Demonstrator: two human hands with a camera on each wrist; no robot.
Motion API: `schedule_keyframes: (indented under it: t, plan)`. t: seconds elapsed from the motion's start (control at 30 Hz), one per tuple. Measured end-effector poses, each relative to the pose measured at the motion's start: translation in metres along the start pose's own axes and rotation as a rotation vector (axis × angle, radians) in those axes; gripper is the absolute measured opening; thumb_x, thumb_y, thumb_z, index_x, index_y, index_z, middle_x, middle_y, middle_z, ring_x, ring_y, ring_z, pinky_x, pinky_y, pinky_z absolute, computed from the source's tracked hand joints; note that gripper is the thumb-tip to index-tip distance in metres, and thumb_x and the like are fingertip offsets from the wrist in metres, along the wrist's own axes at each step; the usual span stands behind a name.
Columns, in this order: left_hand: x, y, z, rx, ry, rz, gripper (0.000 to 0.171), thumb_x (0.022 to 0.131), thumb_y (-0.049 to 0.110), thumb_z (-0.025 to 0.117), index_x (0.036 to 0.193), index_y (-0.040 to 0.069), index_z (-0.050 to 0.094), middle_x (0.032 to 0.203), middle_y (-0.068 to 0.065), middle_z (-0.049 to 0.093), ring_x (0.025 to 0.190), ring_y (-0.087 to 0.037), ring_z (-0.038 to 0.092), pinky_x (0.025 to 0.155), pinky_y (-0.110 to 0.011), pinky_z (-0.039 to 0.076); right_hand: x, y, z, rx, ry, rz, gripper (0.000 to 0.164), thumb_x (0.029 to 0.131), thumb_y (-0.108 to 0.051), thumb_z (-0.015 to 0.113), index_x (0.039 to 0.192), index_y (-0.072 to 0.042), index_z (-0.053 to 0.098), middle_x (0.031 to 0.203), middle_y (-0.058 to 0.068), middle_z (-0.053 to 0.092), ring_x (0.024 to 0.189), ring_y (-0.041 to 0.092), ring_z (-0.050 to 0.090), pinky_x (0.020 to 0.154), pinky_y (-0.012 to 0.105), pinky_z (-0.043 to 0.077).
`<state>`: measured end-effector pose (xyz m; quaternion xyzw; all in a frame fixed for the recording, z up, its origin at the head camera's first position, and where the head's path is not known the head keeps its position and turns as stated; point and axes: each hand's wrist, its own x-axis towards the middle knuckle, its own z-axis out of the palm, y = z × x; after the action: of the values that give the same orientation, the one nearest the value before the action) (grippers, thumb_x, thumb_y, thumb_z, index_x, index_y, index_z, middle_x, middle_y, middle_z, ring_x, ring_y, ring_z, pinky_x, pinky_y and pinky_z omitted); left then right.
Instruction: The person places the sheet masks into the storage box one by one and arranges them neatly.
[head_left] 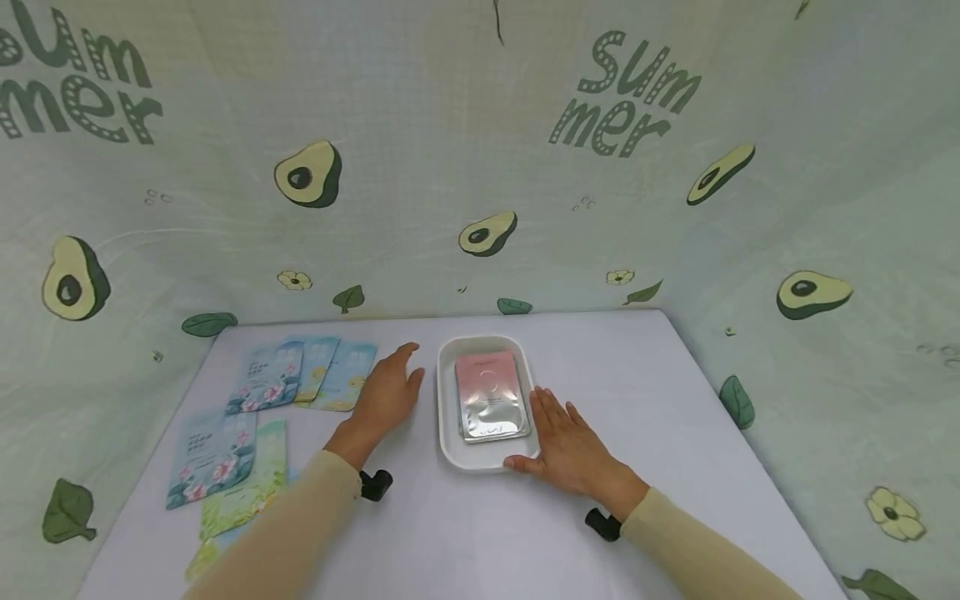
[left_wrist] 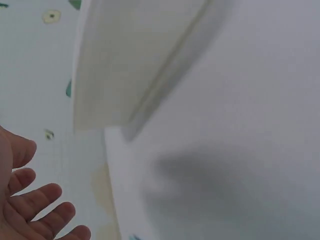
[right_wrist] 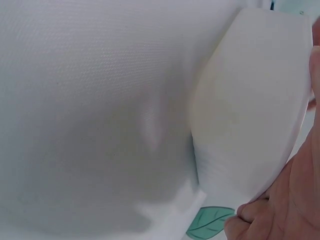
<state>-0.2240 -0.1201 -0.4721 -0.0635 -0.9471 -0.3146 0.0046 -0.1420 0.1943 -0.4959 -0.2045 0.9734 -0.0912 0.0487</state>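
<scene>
A white tray (head_left: 485,463) sits mid-table with a pink and silver sachet (head_left: 491,398) lying in it; the edge of another flat packet shows just beneath. My right hand (head_left: 567,447) rests against the tray's lower right rim, fingers extended and thumb at the near corner. From the right wrist view, the white wall of the tray (right_wrist: 250,105) stands right beside that hand. To the left of the tray, and apart from it, my left hand (head_left: 386,396) is held with relaxed fingers and nothing in them. The left wrist view shows its spread fingers off the tray's side (left_wrist: 125,65).
Blue floral sachets (head_left: 266,375) and yellow-blue ones (head_left: 345,377) overlap at the back left. Nearer the front left lie another blue floral sachet (head_left: 210,458) and green ones (head_left: 251,483), partly behind my left sleeve. An avocado-print cloth (head_left: 405,250) hangs around the white table (head_left: 645,392).
</scene>
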Motion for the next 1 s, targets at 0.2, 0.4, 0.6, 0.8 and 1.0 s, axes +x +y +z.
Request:
schedule_keyframes:
  t: [0.2, 0.4, 0.6, 0.8, 1.0]
  plan:
    - [-0.007, -0.077, -0.033, 0.072, 0.003, -0.095, 0.057, 0.113, 0.028, 0.047, 0.161, 0.000, 0.035, 0.158, -0.031, 0.045, 0.144, -0.053, 0.043, 0.115, -0.066, 0.039, -0.003, -0.001, 0.001, 0.005, -0.009, 0.002, 0.122, 0.093, -0.087, 0.043, 0.165, 0.008, 0.015, 0.172, 0.028, 0.017, 0.162, 0.039, 0.018, 0.126, 0.062, 0.025]
    - [-0.016, -0.137, -0.068, 0.167, -0.009, -0.121, 0.063, 0.113, 0.031, 0.043, 0.161, -0.008, 0.029, 0.157, -0.039, 0.037, 0.143, -0.061, 0.034, 0.114, -0.073, 0.032, -0.003, 0.000, 0.001, 0.002, -0.005, 0.007, 0.121, 0.093, -0.086, 0.044, 0.165, 0.008, 0.015, 0.172, 0.028, 0.018, 0.162, 0.039, 0.019, 0.126, 0.062, 0.025]
    - [-0.026, -0.179, -0.081, 0.328, -0.076, -0.123, 0.070, 0.112, 0.037, 0.043, 0.157, -0.014, 0.027, 0.158, -0.042, 0.029, 0.147, -0.064, 0.021, 0.111, -0.085, 0.016, -0.003, -0.001, 0.003, 0.007, -0.021, 0.011, 0.122, 0.093, -0.087, 0.042, 0.165, 0.007, 0.014, 0.173, 0.027, 0.016, 0.162, 0.038, 0.018, 0.127, 0.061, 0.024]
    - [-0.032, -0.184, -0.083, 0.321, -0.215, -0.203, 0.091, 0.111, 0.056, 0.036, 0.158, -0.018, 0.015, 0.162, -0.047, 0.007, 0.152, -0.065, -0.003, 0.111, -0.088, 0.000, -0.002, -0.002, 0.002, -0.013, -0.018, 0.003, 0.122, 0.093, -0.087, 0.041, 0.165, 0.007, 0.014, 0.173, 0.027, 0.016, 0.162, 0.039, 0.017, 0.127, 0.061, 0.024]
    - [-0.027, -0.178, -0.075, 0.313, -0.262, -0.166, 0.095, 0.111, 0.060, 0.032, 0.160, -0.018, 0.010, 0.163, -0.046, -0.002, 0.152, -0.064, -0.013, 0.114, -0.083, -0.011, -0.002, -0.002, 0.000, -0.005, -0.009, 0.009, 0.122, 0.093, -0.087, 0.042, 0.165, 0.007, 0.015, 0.173, 0.027, 0.017, 0.162, 0.039, 0.017, 0.127, 0.061, 0.024]
